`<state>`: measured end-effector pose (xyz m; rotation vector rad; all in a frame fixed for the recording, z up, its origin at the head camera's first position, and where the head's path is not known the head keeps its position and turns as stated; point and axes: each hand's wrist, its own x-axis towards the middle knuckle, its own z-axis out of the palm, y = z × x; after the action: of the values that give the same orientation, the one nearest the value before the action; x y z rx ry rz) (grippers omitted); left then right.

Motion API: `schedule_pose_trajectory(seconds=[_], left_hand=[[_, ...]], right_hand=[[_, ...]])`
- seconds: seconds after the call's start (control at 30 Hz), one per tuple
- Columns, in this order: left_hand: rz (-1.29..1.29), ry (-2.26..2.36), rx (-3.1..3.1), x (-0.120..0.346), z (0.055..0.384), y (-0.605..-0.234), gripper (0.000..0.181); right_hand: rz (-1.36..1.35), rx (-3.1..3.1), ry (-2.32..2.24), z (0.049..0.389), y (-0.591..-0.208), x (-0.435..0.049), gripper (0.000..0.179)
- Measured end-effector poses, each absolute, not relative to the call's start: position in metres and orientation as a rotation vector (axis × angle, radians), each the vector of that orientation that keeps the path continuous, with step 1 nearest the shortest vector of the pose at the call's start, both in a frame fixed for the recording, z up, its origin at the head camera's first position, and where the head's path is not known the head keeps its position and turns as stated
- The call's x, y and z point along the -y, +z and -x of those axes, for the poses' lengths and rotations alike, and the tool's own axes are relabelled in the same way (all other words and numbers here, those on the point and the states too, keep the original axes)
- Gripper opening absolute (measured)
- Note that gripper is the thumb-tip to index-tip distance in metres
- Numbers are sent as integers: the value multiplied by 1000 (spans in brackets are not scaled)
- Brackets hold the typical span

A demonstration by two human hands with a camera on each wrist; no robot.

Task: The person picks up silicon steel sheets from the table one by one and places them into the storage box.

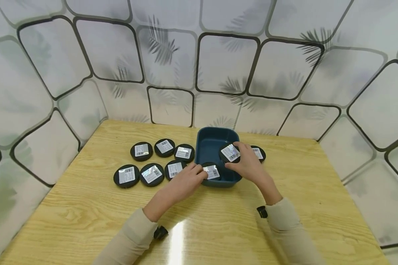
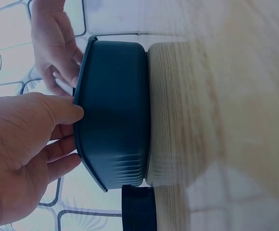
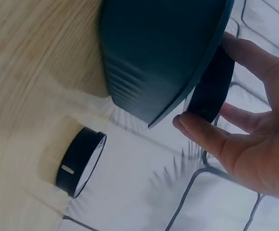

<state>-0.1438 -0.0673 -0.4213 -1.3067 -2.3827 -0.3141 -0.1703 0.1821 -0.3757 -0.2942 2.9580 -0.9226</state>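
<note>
A dark blue plastic bin [image 1: 200,147] stands on the wooden table. My right hand [image 1: 247,162] pinches a black labelled disc [image 1: 230,152] by its edge over the bin's right side. The right wrist view shows this disc [image 3: 211,84] edge-on between thumb and fingers, at the rim. At the bin's front left, my left hand [image 1: 185,182] grips the left edge of another black disc [image 1: 213,172], inside the rim in the head view. In the left wrist view my left thumb lies against the rim of the bin [image 2: 115,106]; the bin wall hides that disc.
Several black discs with white labels lie in two rows left of the bin, such as a front one [image 1: 126,176] and a back one [image 1: 141,151]. One more disc [image 1: 258,154] lies right of the bin. A patterned cloth wall [image 1: 172,106] rises behind the table [image 1: 219,228].
</note>
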Motion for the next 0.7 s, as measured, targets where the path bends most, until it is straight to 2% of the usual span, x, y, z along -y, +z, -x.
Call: schedule_pose_trajectory(seconds=[0.27, 0.4, 0.7], left_hand=[[1299, -345, 2374, 69, 145, -422, 12], [1323, -337, 2360, 67, 143, -426, 12], [1293, -364, 2433, 69, 144, -426, 16]], right_hand=[[417, -2891, -930, 194, -381, -162, 78], [374, -2834, -928, 203, -392, -158, 75], [235, -2824, -935, 222, -409, -141, 85]])
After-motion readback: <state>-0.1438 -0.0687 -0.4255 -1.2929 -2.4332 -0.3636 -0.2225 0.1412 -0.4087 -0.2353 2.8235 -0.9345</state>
